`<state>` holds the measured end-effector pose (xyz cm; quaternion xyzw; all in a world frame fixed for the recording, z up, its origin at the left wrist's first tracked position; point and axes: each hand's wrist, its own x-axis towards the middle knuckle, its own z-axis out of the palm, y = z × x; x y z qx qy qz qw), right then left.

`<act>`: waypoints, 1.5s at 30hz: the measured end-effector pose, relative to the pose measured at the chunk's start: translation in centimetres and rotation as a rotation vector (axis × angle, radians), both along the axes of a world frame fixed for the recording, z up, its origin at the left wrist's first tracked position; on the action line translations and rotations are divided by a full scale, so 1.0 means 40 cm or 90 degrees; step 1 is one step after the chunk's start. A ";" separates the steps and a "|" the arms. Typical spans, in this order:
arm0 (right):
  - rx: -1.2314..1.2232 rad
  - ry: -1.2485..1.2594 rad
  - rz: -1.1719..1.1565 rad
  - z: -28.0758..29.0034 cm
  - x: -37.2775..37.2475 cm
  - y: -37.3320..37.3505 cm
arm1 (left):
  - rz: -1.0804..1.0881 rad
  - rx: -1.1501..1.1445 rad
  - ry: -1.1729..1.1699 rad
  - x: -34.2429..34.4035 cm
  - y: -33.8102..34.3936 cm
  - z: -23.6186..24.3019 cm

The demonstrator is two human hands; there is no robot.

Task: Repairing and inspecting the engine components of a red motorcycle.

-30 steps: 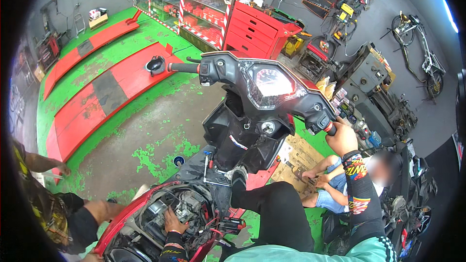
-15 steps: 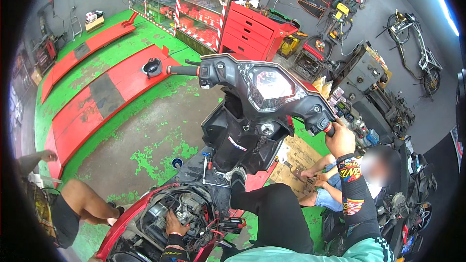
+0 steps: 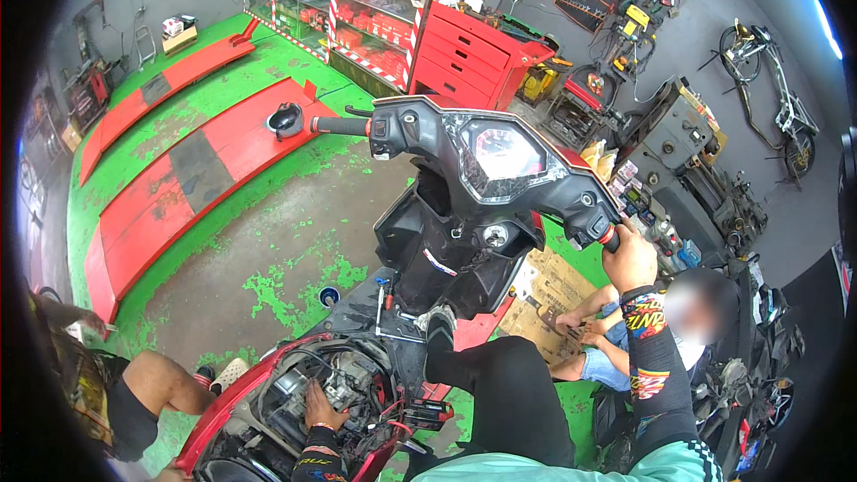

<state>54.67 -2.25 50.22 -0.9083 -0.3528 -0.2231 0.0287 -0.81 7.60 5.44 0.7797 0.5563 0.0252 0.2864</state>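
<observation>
My right hand [image 3: 625, 254] is closed round the scooter's right handlebar grip [image 3: 609, 237], beside the lit dashboard [image 3: 500, 153]. Low in view, my left hand [image 3: 321, 406] reaches into the exposed engine bay [image 3: 353, 379], fingertips curled against metal parts; what they hold is hidden. The red body panel [image 3: 223, 419] surrounds the bay. A black-and-red device [image 3: 427, 412] with a red cable sits just right of the engine. Metal tools [image 3: 382, 303] lie on the black footboard [image 3: 357, 312], near my foot [image 3: 437, 326].
A person's bare leg [image 3: 156, 379] is at the left. Another person [image 3: 607, 348] sits right, on cardboard [image 3: 549, 290]. Red ramps [image 3: 147, 232] lie left. A red tool cabinet [image 3: 464, 49], glass display [image 3: 366, 22], machines [image 3: 669, 152] and parts [image 3: 759, 375] line the back and right.
The person at the left has shifted, the leg and shoe now showing nearer the red panel and the raised hand lower. My two hands stay where they were.
</observation>
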 end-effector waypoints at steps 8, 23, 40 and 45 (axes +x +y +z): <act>0.007 -0.064 0.014 -0.022 0.006 -0.005 | 0.012 -0.022 0.006 0.016 0.002 0.026; 0.013 -0.068 0.017 -0.030 0.014 -0.021 | 0.006 -0.007 -0.006 0.009 0.003 0.015; 0.021 -0.012 -0.018 -0.016 -0.020 -0.009 | 0.006 0.002 0.002 0.002 0.014 -0.003; 0.028 -0.059 -0.002 -0.026 -0.022 -0.015 | 0.007 -0.007 -0.005 0.009 0.011 0.014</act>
